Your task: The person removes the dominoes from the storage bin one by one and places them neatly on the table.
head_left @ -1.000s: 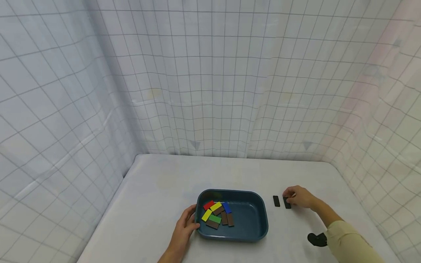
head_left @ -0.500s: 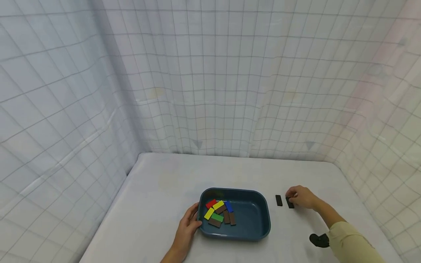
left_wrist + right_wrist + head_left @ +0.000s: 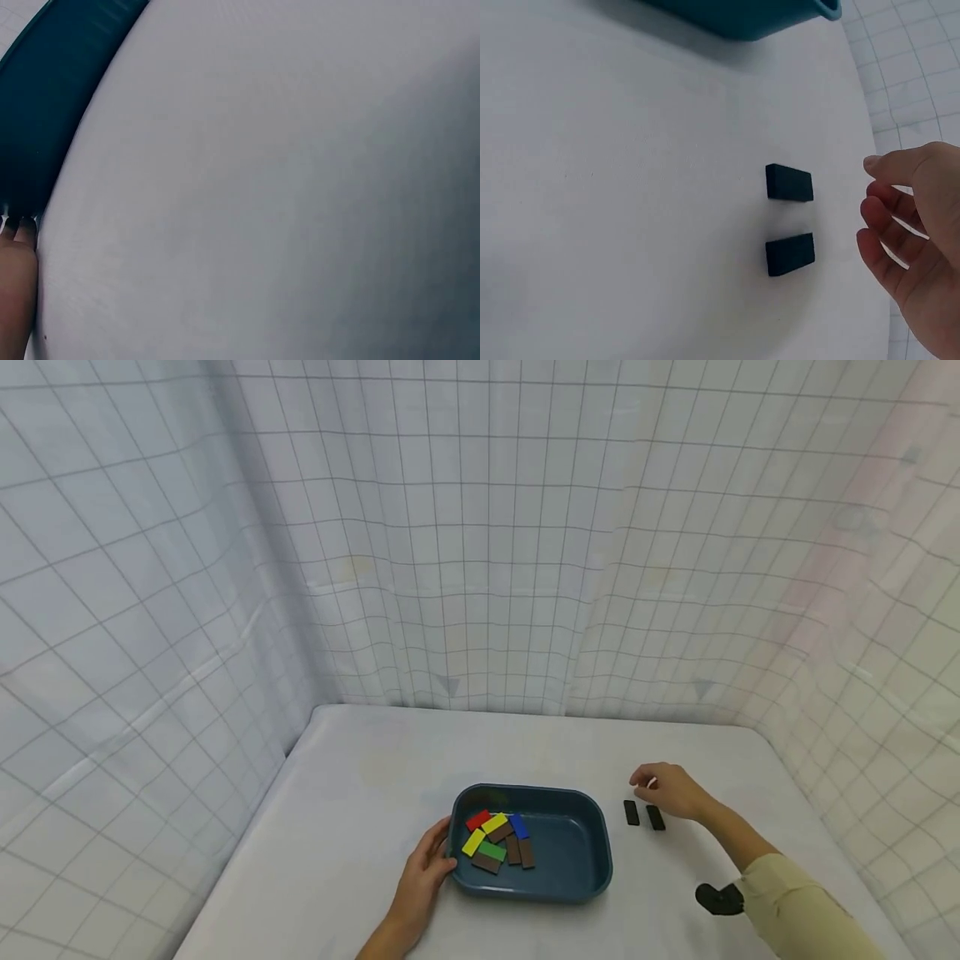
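Note:
A dark teal tray [image 3: 555,897] stands on the white table, with several coloured blocks gathered in its left half. My left hand [image 3: 418,881] holds the tray's left end, its thumb at the rim. In the left wrist view only part of that hand [image 3: 16,281] shows against the tray wall [image 3: 56,90]. Two black blocks lie side by side to the right of the tray, a left one [image 3: 632,812] and a right one [image 3: 656,817]. My right hand [image 3: 670,789] hovers just beyond them, fingers loosely bent and holding nothing; the right wrist view shows it apart from both.
In the tray lie red [image 3: 477,820], yellow [image 3: 473,842], green [image 3: 492,851], blue [image 3: 519,827] and brown blocks [image 3: 527,853]. A black object [image 3: 718,900] shows beside the right sleeve. White gridded curtains [image 3: 465,568] enclose the table's back and sides.
My right hand has let go of the right black block and lifted up and away to the left. Both black blocks stay on the table. The left hand keeps its place at the tray.

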`<state>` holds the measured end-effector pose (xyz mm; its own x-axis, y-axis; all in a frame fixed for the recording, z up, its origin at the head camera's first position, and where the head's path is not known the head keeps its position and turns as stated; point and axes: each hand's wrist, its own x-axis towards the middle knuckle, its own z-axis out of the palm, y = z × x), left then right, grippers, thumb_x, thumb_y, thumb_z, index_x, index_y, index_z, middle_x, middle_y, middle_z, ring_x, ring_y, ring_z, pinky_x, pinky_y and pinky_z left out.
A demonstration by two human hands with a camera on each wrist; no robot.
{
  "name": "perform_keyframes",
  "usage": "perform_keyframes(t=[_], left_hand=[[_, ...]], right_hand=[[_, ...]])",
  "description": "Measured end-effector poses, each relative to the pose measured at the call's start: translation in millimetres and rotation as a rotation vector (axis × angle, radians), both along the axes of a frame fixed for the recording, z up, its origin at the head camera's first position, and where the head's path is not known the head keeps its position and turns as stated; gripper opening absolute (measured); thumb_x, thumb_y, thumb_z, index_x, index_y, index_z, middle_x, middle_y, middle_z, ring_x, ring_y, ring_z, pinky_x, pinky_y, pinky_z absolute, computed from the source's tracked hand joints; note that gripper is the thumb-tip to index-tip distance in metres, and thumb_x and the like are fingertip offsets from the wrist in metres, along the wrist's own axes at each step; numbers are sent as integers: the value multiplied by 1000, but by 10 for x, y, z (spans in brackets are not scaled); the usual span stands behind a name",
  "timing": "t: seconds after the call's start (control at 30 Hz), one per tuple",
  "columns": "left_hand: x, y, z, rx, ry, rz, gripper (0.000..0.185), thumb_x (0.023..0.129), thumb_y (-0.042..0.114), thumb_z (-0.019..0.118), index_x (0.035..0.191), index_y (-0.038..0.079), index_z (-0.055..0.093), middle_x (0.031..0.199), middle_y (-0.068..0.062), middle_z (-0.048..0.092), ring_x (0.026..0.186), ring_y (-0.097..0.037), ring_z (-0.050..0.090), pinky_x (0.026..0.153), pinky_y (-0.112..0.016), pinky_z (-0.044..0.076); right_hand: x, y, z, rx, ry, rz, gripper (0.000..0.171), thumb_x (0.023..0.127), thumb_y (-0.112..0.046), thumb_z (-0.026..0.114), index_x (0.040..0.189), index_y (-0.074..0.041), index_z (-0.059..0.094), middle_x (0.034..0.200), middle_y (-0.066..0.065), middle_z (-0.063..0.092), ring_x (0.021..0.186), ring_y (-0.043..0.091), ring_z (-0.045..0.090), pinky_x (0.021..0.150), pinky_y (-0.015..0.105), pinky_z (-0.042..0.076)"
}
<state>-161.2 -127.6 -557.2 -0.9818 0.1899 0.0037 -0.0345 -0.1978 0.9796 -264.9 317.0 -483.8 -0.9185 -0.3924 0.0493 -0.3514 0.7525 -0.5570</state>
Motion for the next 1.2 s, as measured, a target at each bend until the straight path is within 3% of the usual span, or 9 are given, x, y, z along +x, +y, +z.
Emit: perform_keyframes(t=[0.23,0.5,0.83,1.2], left_hand=[[-45,-10,-9,-20,23,-9,62,98,-2,50,158,-1,33,164,-24,28,151,-39,28,110,-27,41],[-65,-8,26,-15,19,-16,62,99,-1,49,159,1,33,165,-23,27,151,-38,28,111,-28,39],[-33,-42,40,-25,-34,-16,64,98,2,50,160,4,33,166,-20,27,152,-36,26,115,-39,35],[-6,-40,22,-7,-64,-12,65,98,2,51,160,3,31,167,-21,25,153,-36,24,118,-46,30]], right_hand=[[-48,-278,199,-6,72,63,13,97,-7,68,108,-2,73,93,-2,68,85,18,66,69,32,57],[-24,-656,349,-58,96,149,13,97,-9,69,109,-6,74,96,-3,70,86,16,67,70,32,57],[52,-1096,290,-107,57,333,17,98,-9,70,112,0,73,102,1,72,89,14,67,78,31,59],[91,-1388,69,-81,-39,431,21,96,-12,74,113,-1,73,98,-5,70,85,7,63,76,28,58]])
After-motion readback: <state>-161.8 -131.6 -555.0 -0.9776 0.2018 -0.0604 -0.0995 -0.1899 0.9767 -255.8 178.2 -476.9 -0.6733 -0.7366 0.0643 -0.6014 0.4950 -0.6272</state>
